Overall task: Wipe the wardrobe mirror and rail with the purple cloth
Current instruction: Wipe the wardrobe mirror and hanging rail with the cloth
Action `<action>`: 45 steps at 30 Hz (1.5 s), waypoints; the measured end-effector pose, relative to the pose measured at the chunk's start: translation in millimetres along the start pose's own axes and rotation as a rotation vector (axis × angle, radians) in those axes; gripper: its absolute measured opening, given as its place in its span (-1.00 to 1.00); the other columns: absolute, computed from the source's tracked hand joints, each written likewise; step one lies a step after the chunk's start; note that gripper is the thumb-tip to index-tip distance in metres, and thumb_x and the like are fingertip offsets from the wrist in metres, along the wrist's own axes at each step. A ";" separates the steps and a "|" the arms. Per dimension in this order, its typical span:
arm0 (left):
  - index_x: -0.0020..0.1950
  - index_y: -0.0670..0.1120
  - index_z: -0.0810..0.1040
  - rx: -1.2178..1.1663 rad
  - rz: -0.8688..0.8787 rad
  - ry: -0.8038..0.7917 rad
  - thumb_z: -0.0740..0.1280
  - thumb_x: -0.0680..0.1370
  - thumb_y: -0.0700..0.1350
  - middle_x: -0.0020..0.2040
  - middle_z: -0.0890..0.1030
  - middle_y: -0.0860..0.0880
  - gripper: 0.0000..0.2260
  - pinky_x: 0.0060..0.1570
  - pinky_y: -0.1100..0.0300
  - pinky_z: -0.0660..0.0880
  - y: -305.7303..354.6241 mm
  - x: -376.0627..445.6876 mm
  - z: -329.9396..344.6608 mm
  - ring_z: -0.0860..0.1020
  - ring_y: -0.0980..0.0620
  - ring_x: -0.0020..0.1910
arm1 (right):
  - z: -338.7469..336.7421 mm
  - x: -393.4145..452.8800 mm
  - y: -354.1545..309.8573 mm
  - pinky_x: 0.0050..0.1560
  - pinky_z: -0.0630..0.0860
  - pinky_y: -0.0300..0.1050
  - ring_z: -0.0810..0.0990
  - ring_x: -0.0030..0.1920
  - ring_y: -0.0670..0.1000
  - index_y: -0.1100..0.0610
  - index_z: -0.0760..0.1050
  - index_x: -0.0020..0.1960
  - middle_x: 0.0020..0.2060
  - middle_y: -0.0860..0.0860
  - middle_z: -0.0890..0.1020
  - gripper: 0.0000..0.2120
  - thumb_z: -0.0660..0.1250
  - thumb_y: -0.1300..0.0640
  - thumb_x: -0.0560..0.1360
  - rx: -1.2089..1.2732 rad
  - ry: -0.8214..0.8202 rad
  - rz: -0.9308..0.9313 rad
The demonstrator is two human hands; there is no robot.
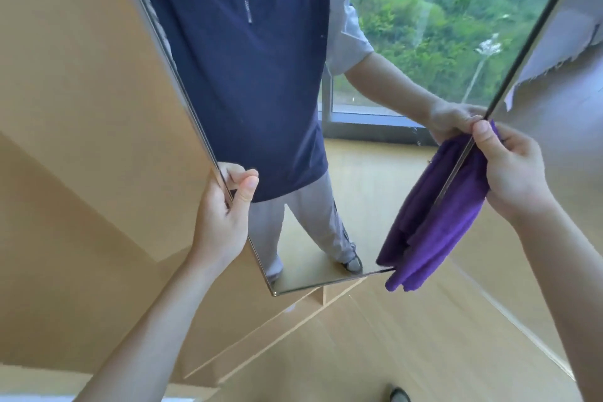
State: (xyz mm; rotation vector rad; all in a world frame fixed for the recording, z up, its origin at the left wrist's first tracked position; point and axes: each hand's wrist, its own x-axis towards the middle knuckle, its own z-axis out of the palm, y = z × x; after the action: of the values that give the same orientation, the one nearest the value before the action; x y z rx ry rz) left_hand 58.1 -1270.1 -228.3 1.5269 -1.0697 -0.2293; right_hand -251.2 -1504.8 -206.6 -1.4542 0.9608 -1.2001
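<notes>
I see the mirror (293,108) running long from top to lower centre, top cut off. My left hand (225,215) pinches its left edge; my right hand (512,170) pinches the purple cloth (437,232) folded over its right edge.

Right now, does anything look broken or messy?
The mirror looks whole. The odd bit is a pale sheet at top right with a torn, ragged lower edge. The cloth just hangs folded over the mirror's right edge.

Both forearms raised; left grip (228,202) and right grip (509,166) each curled in a thumb-over pinch.
</notes>
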 end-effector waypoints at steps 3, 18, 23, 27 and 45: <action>0.05 -0.23 0.46 0.014 -0.004 0.096 0.24 0.64 0.04 -0.09 0.49 0.09 -0.69 0.02 0.36 0.39 10.7 -16.9 10.0 0.49 0.19 -0.10 | -3.4 24.5 6.9 0.19 0.51 0.34 0.57 -0.04 0.07 0.12 0.66 -0.02 -0.08 0.12 0.63 -0.36 0.43 -0.46 0.34 -0.001 -0.107 -0.003; -0.03 -0.15 0.46 0.219 -0.144 0.387 0.16 0.67 0.01 -0.17 0.41 -0.13 -0.75 -0.16 0.36 0.31 55.5 -60.7 56.5 0.35 0.09 -0.19 | -2.8 74.2 19.8 -0.09 0.40 -0.04 0.45 -0.23 -0.01 0.28 0.53 -0.08 -0.27 0.03 0.50 -0.47 0.35 -0.25 0.52 0.012 -0.417 -0.053; 0.04 -0.13 0.45 0.197 -0.246 0.453 0.17 0.65 0.11 -0.15 0.46 0.09 -0.69 -0.03 0.22 0.38 63.7 -80.0 67.6 0.43 0.12 -0.14 | 15.7 89.1 22.3 -0.18 0.53 -0.19 0.57 -0.31 -0.14 0.00 0.67 -0.15 -0.36 -0.15 0.64 -0.60 0.36 -0.32 0.47 0.031 -0.382 -0.013; 0.04 -0.06 0.50 0.226 -0.294 0.481 0.17 0.71 0.04 -0.12 0.53 0.07 -0.78 -0.04 0.17 0.41 56.6 -80.3 69.3 0.48 0.11 -0.12 | 19.7 95.5 27.5 -0.16 0.55 -0.11 0.60 -0.32 -0.12 -0.07 0.67 -0.19 -0.37 -0.14 0.65 -0.62 0.35 -0.37 0.43 0.006 -0.385 0.032; 0.01 -0.27 0.40 0.313 -0.228 0.450 0.07 0.72 -0.06 -0.08 0.41 -0.22 -0.70 0.02 0.26 0.33 42.7 -22.2 62.7 0.36 -0.02 -0.07 | 75.2 145.6 38.9 -0.32 0.47 -0.31 0.49 -0.40 -0.20 0.15 0.63 -0.08 -0.33 -0.06 0.56 -0.44 0.31 -0.37 0.40 -0.027 -0.406 0.023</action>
State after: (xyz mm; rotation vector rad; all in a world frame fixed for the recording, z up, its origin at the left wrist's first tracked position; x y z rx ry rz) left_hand -17.2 -1291.9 -218.3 1.8709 -0.5912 0.1317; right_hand -148.1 -1637.6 -217.3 -1.6232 0.7127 -0.8315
